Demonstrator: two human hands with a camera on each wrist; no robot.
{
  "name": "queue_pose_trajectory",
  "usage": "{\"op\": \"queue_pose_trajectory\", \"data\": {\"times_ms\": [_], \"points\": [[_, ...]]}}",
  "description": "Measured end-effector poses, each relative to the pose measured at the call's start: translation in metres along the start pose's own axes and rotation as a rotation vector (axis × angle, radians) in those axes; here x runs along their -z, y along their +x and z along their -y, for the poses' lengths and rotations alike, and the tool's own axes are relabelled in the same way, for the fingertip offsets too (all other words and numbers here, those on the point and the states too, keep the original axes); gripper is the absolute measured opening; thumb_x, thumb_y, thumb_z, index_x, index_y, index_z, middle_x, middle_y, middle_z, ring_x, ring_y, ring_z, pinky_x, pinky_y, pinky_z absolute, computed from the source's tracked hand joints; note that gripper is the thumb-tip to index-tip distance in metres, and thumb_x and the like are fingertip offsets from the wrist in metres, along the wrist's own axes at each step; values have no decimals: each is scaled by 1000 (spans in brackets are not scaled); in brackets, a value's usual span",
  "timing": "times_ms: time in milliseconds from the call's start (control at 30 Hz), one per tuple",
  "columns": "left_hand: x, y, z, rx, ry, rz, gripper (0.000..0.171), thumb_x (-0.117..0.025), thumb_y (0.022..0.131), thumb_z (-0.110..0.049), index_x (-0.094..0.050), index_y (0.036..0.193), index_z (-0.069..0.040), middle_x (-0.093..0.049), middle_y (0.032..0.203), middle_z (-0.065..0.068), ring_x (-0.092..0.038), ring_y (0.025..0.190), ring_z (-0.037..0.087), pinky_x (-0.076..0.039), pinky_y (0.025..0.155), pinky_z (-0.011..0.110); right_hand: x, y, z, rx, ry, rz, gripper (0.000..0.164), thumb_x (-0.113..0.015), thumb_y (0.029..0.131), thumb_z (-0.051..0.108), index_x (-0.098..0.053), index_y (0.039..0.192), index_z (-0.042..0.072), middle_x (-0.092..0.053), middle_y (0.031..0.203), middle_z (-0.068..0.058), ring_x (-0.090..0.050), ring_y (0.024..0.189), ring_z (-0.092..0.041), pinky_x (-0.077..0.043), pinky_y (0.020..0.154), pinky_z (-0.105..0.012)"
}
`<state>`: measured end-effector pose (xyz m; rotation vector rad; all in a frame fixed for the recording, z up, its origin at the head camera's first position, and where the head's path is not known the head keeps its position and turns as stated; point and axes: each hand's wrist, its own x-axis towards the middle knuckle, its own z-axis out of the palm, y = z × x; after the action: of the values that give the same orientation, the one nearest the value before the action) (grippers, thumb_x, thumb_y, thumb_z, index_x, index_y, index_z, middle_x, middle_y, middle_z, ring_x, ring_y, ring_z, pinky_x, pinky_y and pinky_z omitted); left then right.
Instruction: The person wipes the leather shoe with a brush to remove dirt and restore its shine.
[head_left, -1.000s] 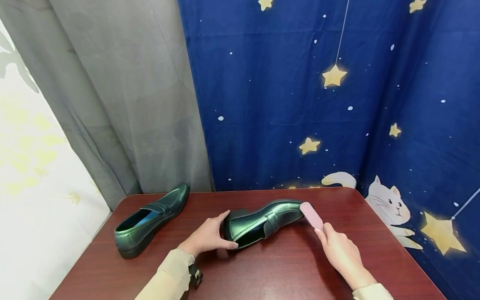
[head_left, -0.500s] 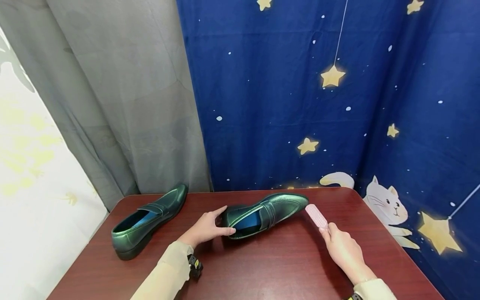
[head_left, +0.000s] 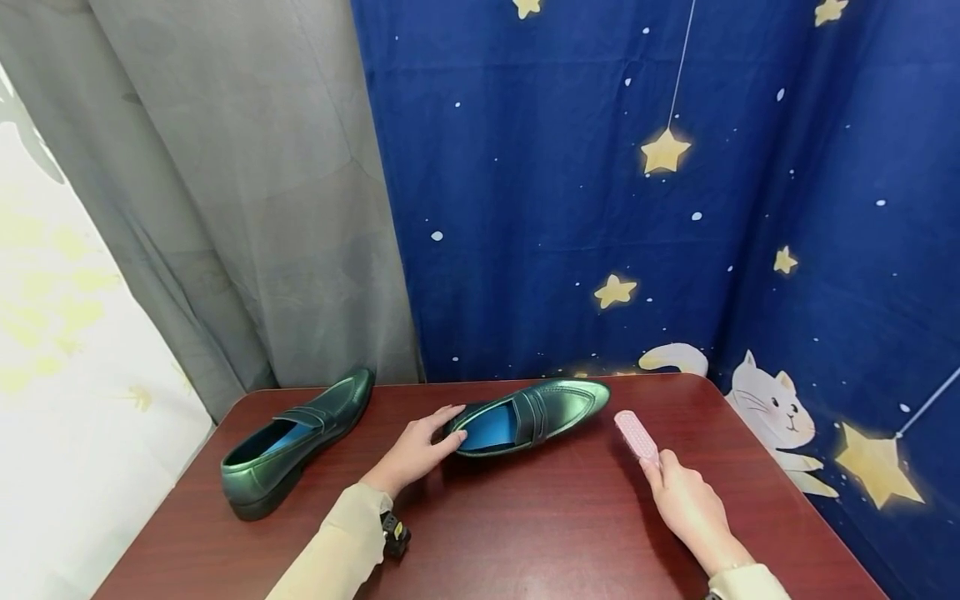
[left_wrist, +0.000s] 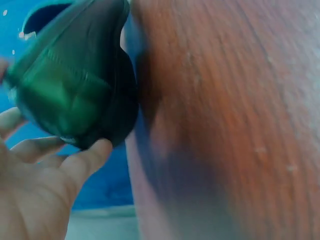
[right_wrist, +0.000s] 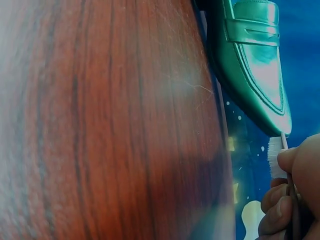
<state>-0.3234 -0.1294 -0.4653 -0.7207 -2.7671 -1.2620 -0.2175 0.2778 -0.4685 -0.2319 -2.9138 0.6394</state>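
Observation:
In the head view, my left hand (head_left: 415, 452) grips the heel end of a dark green loafer (head_left: 573, 407) with a blue insole. The toe points right and its opening faces me. The left wrist view has the fingers (left_wrist: 87, 162) spread around the green heel, close beside the table. My right hand (head_left: 686, 498) holds a pink-backed brush (head_left: 635, 435) by its handle, just right of the toe and apart from it. White bristles (right_wrist: 275, 156) show beneath the brush in the right wrist view. A matching loafer (head_left: 279, 462) stands at the table's left, toe toward the back.
The reddish-brown wooden table (head_left: 525, 533) runs back to a grey curtain (head_left: 300, 208) and a blue curtain (head_left: 540, 192) with stars and a cat. A black wrist device (head_left: 394, 536) sits at my left sleeve.
My left hand has turned the loafer so more of its top and insole show. Its toe has risen and levelled in the head view. The brush has moved right, off the toe.

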Motion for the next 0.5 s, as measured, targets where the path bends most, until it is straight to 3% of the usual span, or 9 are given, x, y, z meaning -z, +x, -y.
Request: {"op": "queue_pose_trajectory", "data": {"times_ms": [100, 200, 367, 500], "points": [[-1, 2, -8, -88, 52, -46, 39, -56, 105, -27, -56, 144, -28, -52, 152, 5, -49, 142, 26, -41, 114, 52, 1, -1, 0, -3, 8, 1, 31, -52, 104, 34, -52, 107, 3, -66, 86, -26, -66, 71, -41, -46, 55, -53], [-3, 5, -13, -136, 103, -85, 32, -53, 105, -15, -62, 135, -24, -56, 148, 2, -50, 141, 23, -43, 113, 48, 1, -3, 0, 0, 12, -3, 30, -52, 104, 33, -52, 104, 3, -66, 86, -27, -66, 71, -42, -46, 56, -53], [-5, 4, -11, -111, 103, -82, 19, -51, 105, -12, -67, 113, -19, -52, 152, 8, -44, 146, 24, -40, 115, 48, -1, -5, -2, -2, 17, 7, 29, -52, 104, 33, -52, 104, 4, -67, 86, -26, -66, 72, -41, -45, 56, -52], [-7, 2, -5, -93, 64, -57, 8, -58, 102, -23, -63, 108, -23, -40, 160, 8, -43, 146, 28, -40, 114, 52, -4, -7, -3, -3, 24, 11, 29, -53, 104, 34, -53, 103, 5, -66, 85, -24, -66, 71, -40, -45, 55, -52]]}}
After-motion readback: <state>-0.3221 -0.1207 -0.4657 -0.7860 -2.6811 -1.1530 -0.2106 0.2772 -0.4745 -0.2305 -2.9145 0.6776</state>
